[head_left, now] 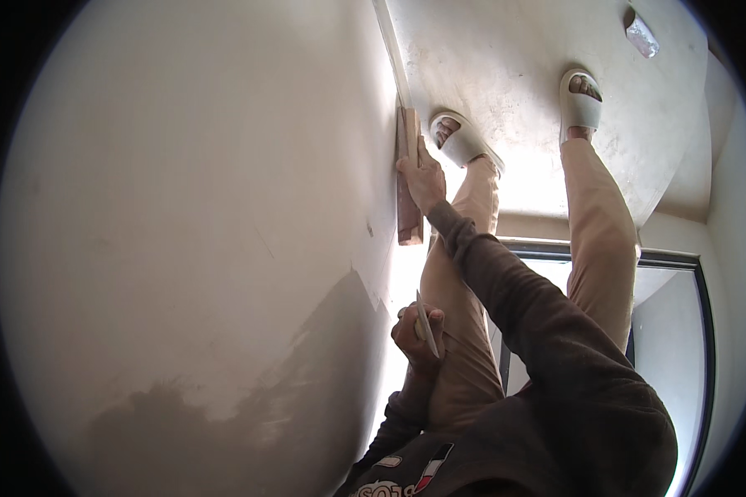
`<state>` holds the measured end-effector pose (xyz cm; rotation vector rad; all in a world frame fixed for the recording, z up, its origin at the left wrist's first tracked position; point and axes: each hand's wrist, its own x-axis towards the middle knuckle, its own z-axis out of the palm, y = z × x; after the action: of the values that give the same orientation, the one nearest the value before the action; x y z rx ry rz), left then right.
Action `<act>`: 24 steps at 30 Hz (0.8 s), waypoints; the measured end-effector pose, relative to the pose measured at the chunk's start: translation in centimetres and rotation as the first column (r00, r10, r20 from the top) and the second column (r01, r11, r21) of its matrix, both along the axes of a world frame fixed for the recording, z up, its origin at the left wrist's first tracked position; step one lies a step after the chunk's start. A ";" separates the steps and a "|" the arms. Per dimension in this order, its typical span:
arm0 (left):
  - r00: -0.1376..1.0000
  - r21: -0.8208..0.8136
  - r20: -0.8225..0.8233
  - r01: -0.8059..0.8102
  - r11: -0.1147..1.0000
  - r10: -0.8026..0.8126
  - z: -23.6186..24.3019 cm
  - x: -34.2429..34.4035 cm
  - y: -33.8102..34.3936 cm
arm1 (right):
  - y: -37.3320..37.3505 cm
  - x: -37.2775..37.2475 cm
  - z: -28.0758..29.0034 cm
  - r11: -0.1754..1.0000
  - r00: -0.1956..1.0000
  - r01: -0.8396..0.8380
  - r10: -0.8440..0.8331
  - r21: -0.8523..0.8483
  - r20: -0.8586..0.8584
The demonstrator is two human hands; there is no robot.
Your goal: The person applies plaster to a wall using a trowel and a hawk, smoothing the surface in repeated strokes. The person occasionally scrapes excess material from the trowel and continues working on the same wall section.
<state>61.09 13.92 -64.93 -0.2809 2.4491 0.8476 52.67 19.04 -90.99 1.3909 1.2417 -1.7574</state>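
My right hand (425, 180) is closed around a long reddish-brown wooden block (408, 207), which stands lengthwise along the pale wall surface (199, 166). Its thumb lies on the near face and the fingers reach over the other side. Lower down, in front of my left thigh, my left hand (417, 341) grips a scraper (428, 325). The blade shows almost edge-on as a thin pale strip, and a bit of its light handle pokes out past the fingers. A gap separates the scraper from the wooden block.
A darker patch with a ragged edge (307, 389) covers the wall's lower part. My sandalled feet (464, 142) stand apart on the scuffed floor (506, 50). A small whitish cylinder (641, 35) lies farther off. Behind my legs is a dark-framed opening (671, 259).
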 end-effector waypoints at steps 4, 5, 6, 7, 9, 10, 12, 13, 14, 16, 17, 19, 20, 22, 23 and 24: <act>1.000 0.014 0.011 -0.023 1.000 0.023 0.0 0.2 -0.4 | 0.8 -3.8 3.0 0.987 0.976 0.122 -0.100 0.107 -0.195; 0.999 0.004 0.006 -0.035 0.999 0.035 0.2 0.4 -0.8 | 2.2 -6.2 4.4 0.991 0.974 0.068 -0.042 0.114 -0.221; 1.000 0.018 0.011 -0.029 0.999 0.029 0.1 0.4 -0.8 | 3.5 -7.5 3.6 0.985 0.966 0.073 -0.031 0.157 -0.256; 1.000 0.027 0.009 -0.029 0.999 0.029 0.0 0.4 -0.6 | 4.7 -8.8 2.3 0.978 0.956 0.077 -0.017 0.195 -0.292; 0.999 0.041 0.009 -0.032 0.999 0.031 -0.3 0.2 -0.3 | 4.9 -8.7 -0.2 0.966 0.951 0.109 -0.031 0.236 -0.309; 1.000 0.057 -0.010 -0.021 0.998 0.021 -0.8 0.2 0.0 | 4.5 -7.5 -2.0 0.958 0.951 0.141 -0.061 0.249 -0.303; 0.998 0.046 -0.056 -0.027 0.999 0.029 -0.9 0.5 -0.2 | 3.7 -6.3 -0.3 0.992 0.985 0.075 -0.058 0.100 -0.163; 0.999 0.041 -0.031 -0.025 0.999 0.027 -0.8 0.6 -0.4 | 2.8 -4.8 0.4 0.992 0.988 0.045 -0.027 0.118 -0.149; 1.000 0.043 0.001 -0.018 0.999 0.018 -0.7 0.6 -0.6 | 1.7 -2.9 0.3 0.989 0.992 0.020 -0.001 0.144 -0.128; 0.999 0.020 0.024 -0.025 0.999 0.024 -0.4 0.7 -0.5 | 0.4 -1.6 2.3 0.990 0.982 0.072 -0.048 0.123 -0.184; 0.999 0.010 0.029 -0.030 0.999 0.030 0.0 0.5 -0.3 | 0.4 -2.0 4.3 0.984 0.961 0.155 -0.130 0.089 -0.245; 0.997 0.011 0.028 -0.068 0.998 0.068 0.1 0.7 -0.4 | 1.7 -4.8 7.5 0.973 0.912 0.135 -0.048 0.189 -0.407; 0.995 0.024 0.034 -0.097 0.995 0.096 0.2 0.9 -0.6 | 2.7 -6.6 8.1 0.972 0.912 0.087 0.011 0.219 -0.410; 0.994 0.044 0.044 -0.105 0.993 0.104 0.0 1.0 -0.7 | 4.2 -8.9 6.9 0.963 0.906 0.073 0.044 0.259 -0.421; 0.995 0.047 0.044 -0.089 0.995 0.087 -0.2 0.9 -0.8 | 4.7 -9.6 5.4 0.959 0.900 0.104 0.022 0.263 -0.434; 0.996 0.041 0.050 -0.076 0.996 0.074 0.1 1.2 -0.9 | 4.8 -9.8 4.1 0.957 0.897 0.130 -0.002 0.259 -0.442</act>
<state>62.27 13.06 -64.80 -0.3750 2.3853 0.9135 42.89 23.85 -86.91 1.2315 1.7621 -2.0815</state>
